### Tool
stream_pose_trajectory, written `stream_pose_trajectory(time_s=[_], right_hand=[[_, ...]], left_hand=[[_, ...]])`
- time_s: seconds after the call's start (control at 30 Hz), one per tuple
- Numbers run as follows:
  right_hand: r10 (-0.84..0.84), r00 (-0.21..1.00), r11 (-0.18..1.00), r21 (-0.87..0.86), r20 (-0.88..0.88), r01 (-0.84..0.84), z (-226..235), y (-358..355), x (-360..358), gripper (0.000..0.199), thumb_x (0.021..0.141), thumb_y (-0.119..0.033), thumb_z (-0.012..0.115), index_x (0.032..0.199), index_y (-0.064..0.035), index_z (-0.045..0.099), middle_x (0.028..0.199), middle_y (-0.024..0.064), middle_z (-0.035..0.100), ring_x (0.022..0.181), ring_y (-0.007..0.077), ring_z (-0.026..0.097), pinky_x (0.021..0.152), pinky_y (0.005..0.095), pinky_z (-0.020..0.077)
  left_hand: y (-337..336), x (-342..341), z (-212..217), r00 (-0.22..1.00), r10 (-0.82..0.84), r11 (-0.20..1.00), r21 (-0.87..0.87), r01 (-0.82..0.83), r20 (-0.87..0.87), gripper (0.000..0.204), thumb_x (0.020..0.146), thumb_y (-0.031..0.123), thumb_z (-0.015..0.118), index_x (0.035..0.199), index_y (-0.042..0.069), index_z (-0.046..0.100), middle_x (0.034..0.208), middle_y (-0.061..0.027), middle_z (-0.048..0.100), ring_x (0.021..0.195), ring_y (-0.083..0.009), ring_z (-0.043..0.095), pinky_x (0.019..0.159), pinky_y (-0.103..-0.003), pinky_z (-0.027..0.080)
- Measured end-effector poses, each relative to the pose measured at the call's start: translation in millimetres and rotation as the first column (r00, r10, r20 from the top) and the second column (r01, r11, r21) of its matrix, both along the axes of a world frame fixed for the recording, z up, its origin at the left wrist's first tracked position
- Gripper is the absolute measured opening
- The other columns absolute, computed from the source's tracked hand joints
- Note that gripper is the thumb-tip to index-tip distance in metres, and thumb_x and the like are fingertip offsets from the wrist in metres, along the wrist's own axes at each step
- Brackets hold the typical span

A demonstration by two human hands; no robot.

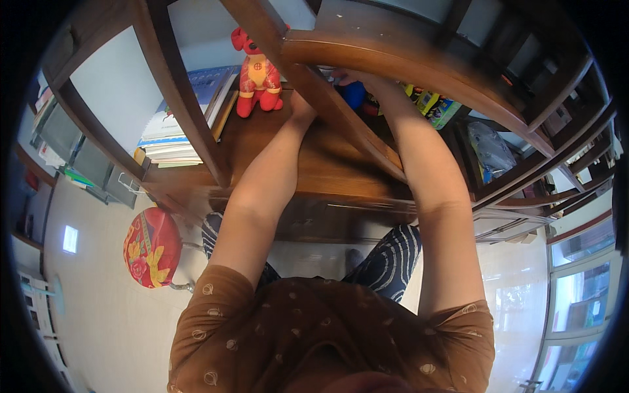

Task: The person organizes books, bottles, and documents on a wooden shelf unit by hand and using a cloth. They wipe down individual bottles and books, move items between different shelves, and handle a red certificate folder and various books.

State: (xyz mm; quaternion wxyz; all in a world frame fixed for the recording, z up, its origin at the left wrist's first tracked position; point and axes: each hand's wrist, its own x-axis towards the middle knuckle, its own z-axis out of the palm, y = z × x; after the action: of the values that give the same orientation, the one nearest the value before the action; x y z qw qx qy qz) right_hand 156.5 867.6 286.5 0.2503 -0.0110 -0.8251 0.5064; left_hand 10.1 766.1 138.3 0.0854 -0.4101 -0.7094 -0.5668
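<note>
Both my arms reach into a dark wooden shelf unit (pixel 327 171). My left hand (pixel 302 106) is low on the shelf board beside a red plush dog (pixel 259 82); a slanting wooden bar hides its fingers. Further back, my right hand (pixel 354 76) lies over a blue rounded thing (pixel 354 96), its fingers bent at the upper left edge of it. The bar and the hand cover part of that blue thing, so its kind does not show. Right of it, partly behind my right forearm, lie yellow and green packets (pixel 432 107).
Left of the plush dog stand books and papers (pixel 177 124). A bagged grey item (pixel 490 149) sits in a compartment at the right. Curved wooden bars (pixel 400 56) cross in front of the shelf. A round stool with a red floral cover (pixel 152 247) stands on the floor at left.
</note>
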Motion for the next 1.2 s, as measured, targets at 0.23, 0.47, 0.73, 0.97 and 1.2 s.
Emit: stream_pose_trajectory(time_s=[0.23, 0.47, 0.73, 0.97, 1.2], right_hand=[[0.038, 0.990, 0.996, -0.085, 0.139, -0.026, 8.3, -41.0, -17.8, 0.034, 0.088, -0.005, 0.067, 0.121, -0.0026, 0.058, 0.103, 0.0136, 0.067, 0.089, 0.0254, 0.069, 0.071, 0.0371, 0.0605], [0.147, 0.985, 0.984, -0.113, 0.094, -0.136, -17.7, -26.3, -32.7, 0.038, 0.088, -0.020, 0.071, 0.121, -0.0041, 0.061, 0.103, 0.0118, 0.068, 0.090, 0.0229, 0.068, 0.071, 0.0354, 0.0593], [-0.052, 0.989, 0.999, 0.013, 0.141, 0.051, -5.8, -20.7, 13.6, 0.040, 0.092, -0.032, 0.067, 0.121, -0.0062, 0.062, 0.110, 0.0120, 0.067, 0.097, 0.0214, 0.065, 0.079, 0.0351, 0.0550], [-0.496, 0.825, 0.452, 0.732, -0.270, 0.510, -1.0, 30.2, 58.7, 0.041, 0.093, -0.037, 0.061, 0.125, -0.0101, 0.061, 0.127, 0.0146, 0.062, 0.123, 0.0317, 0.055, 0.106, 0.0459, 0.0415], [-0.537, 0.800, 0.235, 0.864, -0.267, 0.446, -7.2, 0.3, 64.0, 0.048, 0.091, -0.039, 0.061, 0.128, -0.0097, 0.059, 0.129, 0.0175, 0.060, 0.123, 0.0343, 0.054, 0.105, 0.0450, 0.0416]], left_hand=[[-24.2, 2.7, 2.1, 0.960, 0.269, 0.956, 0.143, -0.256, -0.079, 0.047, 0.086, 0.024, 0.067, 0.123, 0.000, 0.050, 0.110, -0.0257, 0.064, 0.105, -0.0420, 0.062, 0.088, -0.050, 0.050], [-12.4, 32.6, 11.5, 0.902, 0.391, 0.919, 0.130, -0.372, -0.184, 0.054, 0.083, 0.019, 0.068, 0.128, -0.002, 0.045, 0.116, -0.0275, 0.058, 0.109, -0.0446, 0.056, 0.092, -0.051, 0.045], [-27.0, 72.4, 33.3, 0.820, 0.498, 0.840, 0.391, -0.376, -0.281, 0.064, 0.082, 0.021, 0.070, 0.136, 0.000, 0.044, 0.128, -0.0251, 0.050, 0.120, -0.0450, 0.047, 0.101, -0.051, 0.038], [-43.3, 139.3, 83.2, 0.826, 0.297, 0.930, 0.342, -0.136, -0.479, 0.069, 0.076, 0.012, 0.070, 0.139, 0.000, 0.045, 0.129, -0.0291, 0.051, 0.118, -0.0492, 0.048, 0.100, -0.053, 0.042], [-29.1, 117.3, 30.8, 0.900, 0.073, 0.987, -0.100, -0.128, -0.429, 0.075, 0.086, 0.025, 0.066, 0.149, 0.001, 0.033, 0.143, -0.0241, 0.043, 0.134, -0.0410, 0.038, 0.114, -0.051, 0.026]])
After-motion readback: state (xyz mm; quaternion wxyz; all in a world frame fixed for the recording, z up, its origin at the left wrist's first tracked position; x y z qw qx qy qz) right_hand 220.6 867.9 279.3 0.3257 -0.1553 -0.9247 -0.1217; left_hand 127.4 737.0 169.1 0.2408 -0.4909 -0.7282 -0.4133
